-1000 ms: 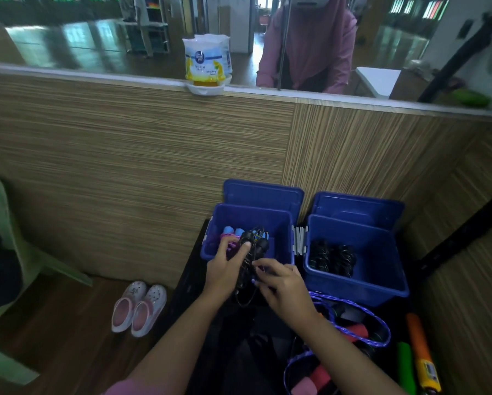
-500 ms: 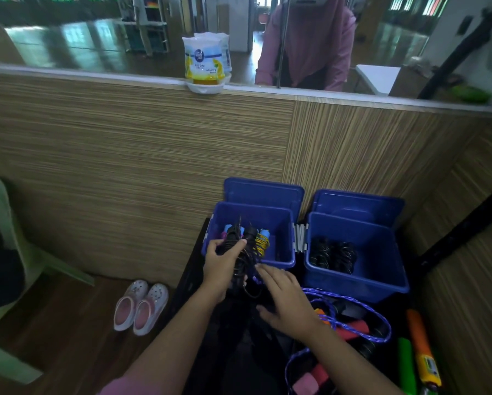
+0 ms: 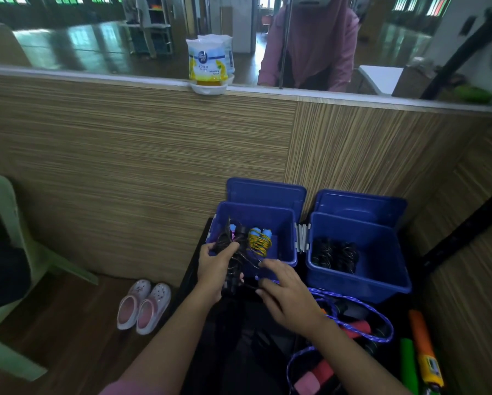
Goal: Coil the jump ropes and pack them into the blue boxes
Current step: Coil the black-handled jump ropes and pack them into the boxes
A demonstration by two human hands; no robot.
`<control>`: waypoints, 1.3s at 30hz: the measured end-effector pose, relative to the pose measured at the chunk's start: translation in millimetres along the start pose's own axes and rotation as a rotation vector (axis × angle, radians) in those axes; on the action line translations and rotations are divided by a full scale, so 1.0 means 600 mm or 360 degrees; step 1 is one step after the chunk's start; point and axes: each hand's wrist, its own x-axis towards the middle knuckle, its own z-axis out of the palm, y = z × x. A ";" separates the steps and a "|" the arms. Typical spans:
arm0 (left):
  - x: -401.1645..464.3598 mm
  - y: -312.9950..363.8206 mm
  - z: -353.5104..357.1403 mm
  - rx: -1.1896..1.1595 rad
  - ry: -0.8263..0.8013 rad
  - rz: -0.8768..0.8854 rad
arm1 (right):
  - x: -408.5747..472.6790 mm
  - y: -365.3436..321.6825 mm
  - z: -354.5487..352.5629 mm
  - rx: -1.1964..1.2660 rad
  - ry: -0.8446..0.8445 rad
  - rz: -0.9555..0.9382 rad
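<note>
Gripping a bundle of black jump rope (image 3: 233, 259), the left hand (image 3: 214, 265) is seen at the near left corner of the left blue box (image 3: 281, 223); its fingers and thumb are curled round the bundle, whose upper end reaches over the box rim and whose lower end hangs in front of the near wall; the right hand (image 3: 289, 297) is held just beside it, palm down, with fingers extended and loosely spread towards the bundle; whether its fingertips pinch a strand cannot be told, and nothing is plainly grasped by it. Inside the left blue box a coiled yellow rope with blue handles (image 3: 259, 242) is lodged near the middle, with a pink item partly hidden behind the black bundle; the right blue box (image 3: 381, 252) stands just beside the left one and holds coiled black ropes (image 3: 334, 253) against its left side; a blue lid (image 3: 266, 192) is propped upright behind each box, against the striped wood-grain wall panel (image 3: 125, 166). An uncoiled purple rope (image 3: 361, 306) with red handles (image 3: 356, 329) is spread on the dark surface below the right hand, near the boxes. At lower right, orange and green cylindrical objects (image 3: 418, 337) lie side by side. On the wooden floor at left a pair of pink clogs (image 3: 143, 305) is placed near a pale green plastic chair (image 3: 8, 252); on the ledge above the panel a room-freshener container (image 3: 209, 65) is set before a mirror.
</note>
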 end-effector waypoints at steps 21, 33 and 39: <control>-0.027 -0.012 0.009 0.0976 0.0059 0.0925 | 0.021 0.044 -0.049 -0.0115 -0.0157 -0.0161; -0.026 -0.039 -0.004 0.1218 -0.0163 0.1168 | 0.072 0.001 -0.075 0.1427 -0.0013 0.1572; -0.020 -0.032 -0.008 0.1142 -0.0317 0.1124 | 0.086 -0.008 -0.073 0.2498 0.0271 0.2305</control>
